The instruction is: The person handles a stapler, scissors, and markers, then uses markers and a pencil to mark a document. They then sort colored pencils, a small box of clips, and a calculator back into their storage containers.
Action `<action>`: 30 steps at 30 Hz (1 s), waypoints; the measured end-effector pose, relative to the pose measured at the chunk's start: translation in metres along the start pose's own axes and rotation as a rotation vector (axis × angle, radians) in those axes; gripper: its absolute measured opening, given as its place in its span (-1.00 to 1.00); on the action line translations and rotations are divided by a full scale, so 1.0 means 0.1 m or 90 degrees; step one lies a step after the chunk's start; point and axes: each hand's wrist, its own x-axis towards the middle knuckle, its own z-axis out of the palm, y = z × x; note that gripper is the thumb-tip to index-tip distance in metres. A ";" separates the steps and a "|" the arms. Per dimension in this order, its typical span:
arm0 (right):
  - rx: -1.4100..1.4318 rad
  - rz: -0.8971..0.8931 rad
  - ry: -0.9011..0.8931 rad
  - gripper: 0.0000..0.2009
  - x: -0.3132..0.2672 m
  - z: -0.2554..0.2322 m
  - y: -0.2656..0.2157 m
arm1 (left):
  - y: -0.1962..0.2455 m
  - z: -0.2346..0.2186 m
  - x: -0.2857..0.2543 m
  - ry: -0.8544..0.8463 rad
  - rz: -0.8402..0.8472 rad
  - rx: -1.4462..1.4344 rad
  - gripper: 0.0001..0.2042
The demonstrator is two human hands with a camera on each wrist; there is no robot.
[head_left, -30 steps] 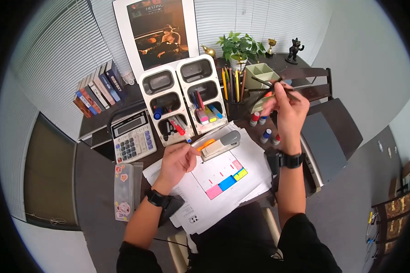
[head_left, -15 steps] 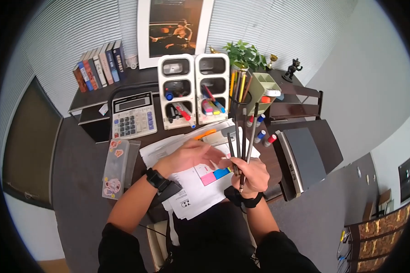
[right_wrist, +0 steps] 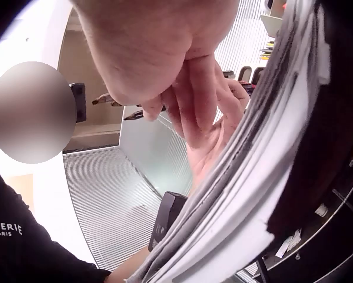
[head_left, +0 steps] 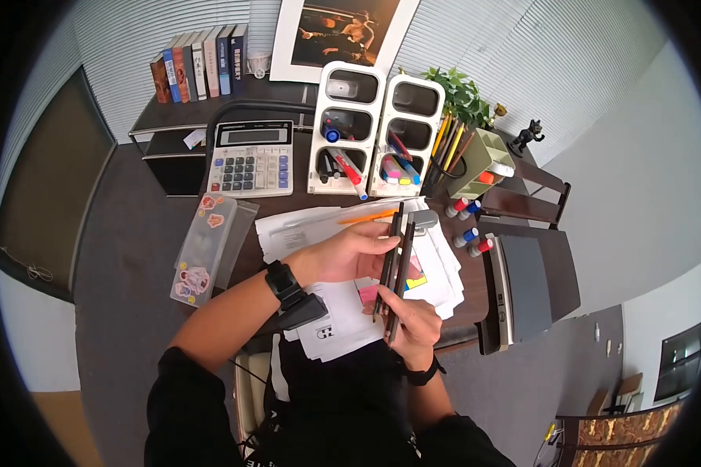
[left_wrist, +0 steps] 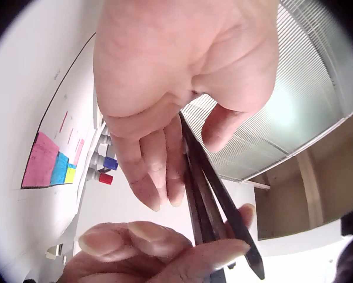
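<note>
In the head view my right hand [head_left: 414, 331] grips a small bundle of dark pencils [head_left: 406, 253] low down, thumb laid along them. The pencils stand tilted over the papers [head_left: 327, 311]. My left hand [head_left: 343, 253] is at their upper part, its thumb beside them. Up close in the left wrist view, the pencils [left_wrist: 209, 197] run up between that thumb and the nearly straight fingers [left_wrist: 156, 162]. Sharpened pencil tips [right_wrist: 135, 115] stick out below the right hand in the right wrist view. A grey stapler [head_left: 423, 220] lies behind the hands, partly covered.
A calculator [head_left: 249, 167] and a stickered pencil case [head_left: 206, 253] are at left. White pen holders [head_left: 383, 89] stand behind the papers. Bottles with red and blue caps [head_left: 466, 237], a green organizer [head_left: 483, 152] and a closed laptop [head_left: 526, 288] are at right.
My right hand has come from near the back-right pencil cup to the front with the dark pencils. My left hand has moved right, up against the pencils. The head view has turned.
</note>
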 end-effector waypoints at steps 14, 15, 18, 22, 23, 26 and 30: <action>0.048 0.155 -0.212 -0.47 0.06 -0.22 -0.01 | 0.04 -0.11 0.01 0.136 0.022 0.113 -0.72; 0.064 0.197 -0.166 -0.45 0.04 -0.27 -0.03 | 0.06 -0.10 0.01 0.154 0.035 0.106 -0.72; 0.126 0.297 -0.018 -0.54 -0.05 -0.37 -0.01 | 0.07 -0.18 0.01 0.174 0.059 0.108 -0.72; 0.199 0.364 0.013 -0.70 -0.09 -0.51 0.08 | 0.04 -0.18 0.02 0.177 0.087 0.162 -0.70; 0.204 0.399 -0.040 -0.73 -0.08 -0.53 0.08 | 0.06 -0.17 0.02 0.182 0.085 0.179 -0.70; 0.189 0.495 -0.064 -0.96 -0.10 -0.49 0.07 | 0.04 -0.20 0.03 0.185 0.098 0.208 -0.68; 0.156 0.500 -0.089 -0.88 -0.10 -0.36 0.06 | 0.04 -0.16 0.04 0.200 0.092 0.235 -0.65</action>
